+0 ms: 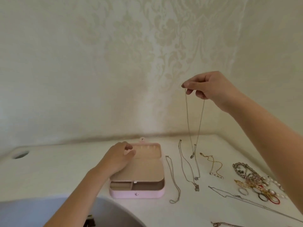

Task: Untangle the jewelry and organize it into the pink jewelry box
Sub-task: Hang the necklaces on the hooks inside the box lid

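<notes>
The pink jewelry box (124,194) lies on the white table with its lid open and an inner beige flap partly raised. My left hand (118,157) rests at the flap's left edge with fingers curled near the lid's hooks; whether it pinches anything I cannot tell. My right hand (207,86) is raised high and pinches a thin silver necklace (188,122), which hangs down in a loop with its pendant just above the table. Several other chains (173,177) lie straightened out to the right of the box.
A tangled heap of beads, rings and bracelets (255,182) sits at the table's right. A long thin chain (246,200) runs toward the right front edge. A round hole (21,154) is in the table's far left corner. A patterned wall stands close behind.
</notes>
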Demonstrator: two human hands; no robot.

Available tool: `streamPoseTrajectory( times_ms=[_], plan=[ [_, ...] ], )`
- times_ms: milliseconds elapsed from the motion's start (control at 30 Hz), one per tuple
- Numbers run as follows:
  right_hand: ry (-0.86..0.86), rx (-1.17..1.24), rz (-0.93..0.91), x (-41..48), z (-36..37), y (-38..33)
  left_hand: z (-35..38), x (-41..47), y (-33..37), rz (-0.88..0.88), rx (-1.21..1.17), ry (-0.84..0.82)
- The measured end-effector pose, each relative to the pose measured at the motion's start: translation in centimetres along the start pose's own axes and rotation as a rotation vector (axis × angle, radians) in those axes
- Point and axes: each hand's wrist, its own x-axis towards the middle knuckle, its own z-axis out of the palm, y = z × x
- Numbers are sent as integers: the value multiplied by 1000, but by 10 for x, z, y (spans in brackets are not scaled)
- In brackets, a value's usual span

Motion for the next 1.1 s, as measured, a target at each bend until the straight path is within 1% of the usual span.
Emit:
streamPoseTrajectory(
  times_ms=[133, 200, 267, 333, 467, 633, 833, 967, 1100],
  plan=[
    [5, -56, -38, 23, 25, -12, 10, 2, -22, -45, 3, -110],
    [-20, -39, -63, 33, 41, -16, 17, 4, -29, -64, 9, -114],
    [-58, -11, -83, 41, 56, -19, 24, 5, -32, -80, 63, -95],
    [-95, -14, -92, 50, 69, -21, 30, 6, -32, -95, 101, -48],
    [-152, -61, -124, 66, 94, -24, 35, 9, -33, -91, 22, 40],
    [-185, 31, -126, 76, 125, -24, 38, 8, -40, -4, -116, 196],
    [-249, 124, -101, 83, 153, -23, 38, 6, -42, 126, -123, 398],
    [-290, 180, -115, 88, 164, -24, 38, 5, -44, 156, -129, 448],
    [-302, 105, -144, 88, 173, -23, 38, 5, -42, 160, -98, 471]
  ],
)
